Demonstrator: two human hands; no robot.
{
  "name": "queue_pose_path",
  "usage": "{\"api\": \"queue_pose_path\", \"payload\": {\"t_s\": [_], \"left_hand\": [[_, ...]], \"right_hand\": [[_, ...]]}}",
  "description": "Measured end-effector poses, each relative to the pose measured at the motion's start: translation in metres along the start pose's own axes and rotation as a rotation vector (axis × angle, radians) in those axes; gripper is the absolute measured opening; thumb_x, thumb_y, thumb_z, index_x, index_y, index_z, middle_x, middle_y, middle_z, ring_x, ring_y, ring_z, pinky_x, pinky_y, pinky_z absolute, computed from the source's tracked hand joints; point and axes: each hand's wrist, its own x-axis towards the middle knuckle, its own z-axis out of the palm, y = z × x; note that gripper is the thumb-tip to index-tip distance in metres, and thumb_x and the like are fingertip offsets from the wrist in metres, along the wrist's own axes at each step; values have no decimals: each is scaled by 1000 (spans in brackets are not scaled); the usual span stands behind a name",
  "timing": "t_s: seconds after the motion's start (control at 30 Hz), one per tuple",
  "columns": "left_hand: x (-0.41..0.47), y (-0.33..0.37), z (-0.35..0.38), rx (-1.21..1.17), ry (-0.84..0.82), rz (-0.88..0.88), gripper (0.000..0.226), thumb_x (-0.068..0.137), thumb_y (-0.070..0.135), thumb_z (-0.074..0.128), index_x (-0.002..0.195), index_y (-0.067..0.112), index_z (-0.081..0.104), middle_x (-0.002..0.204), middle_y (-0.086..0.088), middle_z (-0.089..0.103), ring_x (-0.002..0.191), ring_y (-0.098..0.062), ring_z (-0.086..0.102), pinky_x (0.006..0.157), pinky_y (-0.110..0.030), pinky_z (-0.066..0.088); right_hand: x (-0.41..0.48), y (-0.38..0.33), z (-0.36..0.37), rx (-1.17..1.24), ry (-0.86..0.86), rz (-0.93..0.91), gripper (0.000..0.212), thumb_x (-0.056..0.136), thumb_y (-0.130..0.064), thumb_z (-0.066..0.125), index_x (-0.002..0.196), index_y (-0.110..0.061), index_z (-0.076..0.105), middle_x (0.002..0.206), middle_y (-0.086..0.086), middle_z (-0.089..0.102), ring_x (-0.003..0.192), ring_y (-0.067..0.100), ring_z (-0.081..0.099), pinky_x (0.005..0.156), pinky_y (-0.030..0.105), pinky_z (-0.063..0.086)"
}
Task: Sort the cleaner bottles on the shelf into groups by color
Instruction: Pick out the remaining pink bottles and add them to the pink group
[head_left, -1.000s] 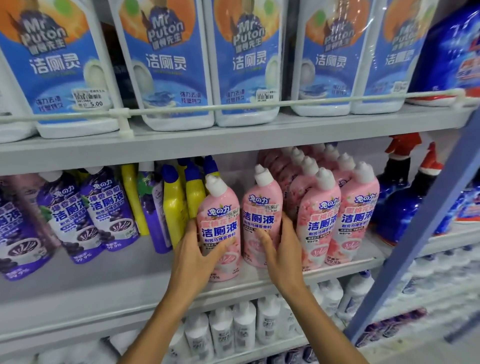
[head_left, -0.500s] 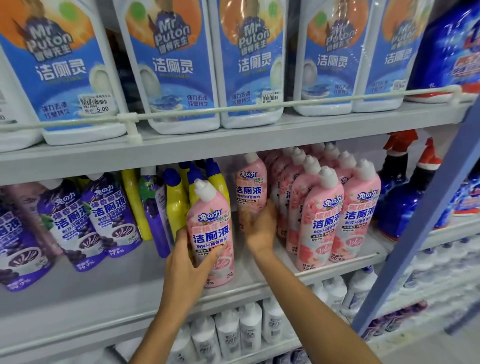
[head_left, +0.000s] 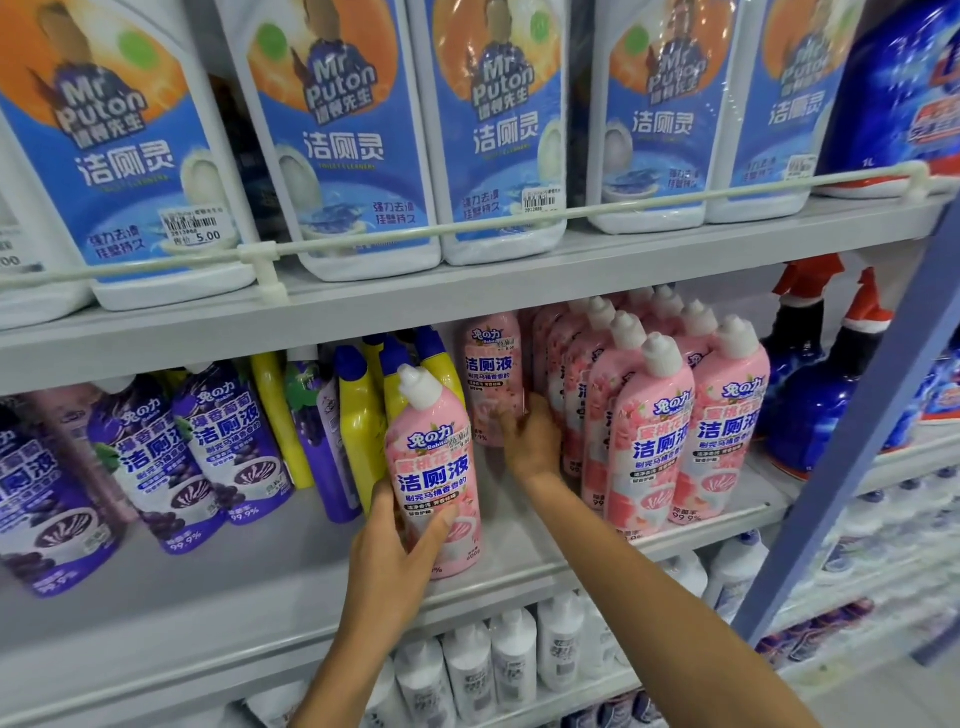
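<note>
Upfront, the left hand (head_left: 388, 558) grips a white-capped pink plastic bottle (head_left: 434, 467); the right hand (head_left: 532, 441) touches a second pink bottle (head_left: 491, 369), grip too blurred to tell.

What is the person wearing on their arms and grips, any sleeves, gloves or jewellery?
Nothing is worn. The left grip and right grip are bare hands: no gloves, rings or bracelets visible. The left forearm and right forearm are bare to the frame edge, with no sleeve or watch in view.

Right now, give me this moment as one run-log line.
left hand: grips front pink bottle | right hand: holds rear pink bottle beside pink group
</note>
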Motion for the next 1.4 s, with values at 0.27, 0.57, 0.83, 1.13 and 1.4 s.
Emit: {"api": "queue_pose_path", "payload": {"t_s": [0.27, 0.57, 0.83, 1.13, 1.4], "left_hand": [[24, 0, 52, 14, -47, 48, 47, 90, 40, 77, 131, 34, 55, 121, 17, 72, 109, 1, 69, 91, -31, 59], [47, 4, 113, 37, 45, 62, 37, 96, 29, 71, 128, 20, 56, 113, 11, 71, 100, 2, 67, 80, -10, 50], [76, 13, 134, -68, 98, 30, 44, 90, 39, 76, 125, 20, 57, 112, 1, 73, 101, -14, 72, 89, -39, 59], [115, 25, 139, -295, 80, 8, 74, 80, 16, 89, 139, 19, 43, 115, 1, 74, 94, -1, 74, 88, -29, 61], [135, 25, 147, -477, 30, -33, 53, 79, 24, 90, 122, 27, 60, 111, -4, 79, 105, -23, 76, 94, -44, 60]], "right_hand": [[-62, -5, -66, 409, -333, 95, 44, 103, -55, 47, 130, -25, 67, 123, -7, 73, 119, 10, 66, 104, 30, 51], [-62, 5, -70, 374, -225, -43, 46, 106, -51, 39, 135, -21, 60, 127, -5, 70, 122, 7, 64, 107, 31, 49], [-74, 7, -72, 288, -182, 33, 60, 106, -56, 34, 157, -24, 35, 151, -18, 36, 145, 0, 28, 124, 25, 18], [-61, 6, -67, 408, -262, 103, 82, 92, -73, 30, 155, -22, 42, 159, -7, 43, 148, 4, 34, 127, 37, 23], [-58, 10, -72, 420, -289, 128, 49, 111, -38, 32, 156, -20, 36, 151, -12, 39, 140, -1, 30, 122, 22, 17]]}}
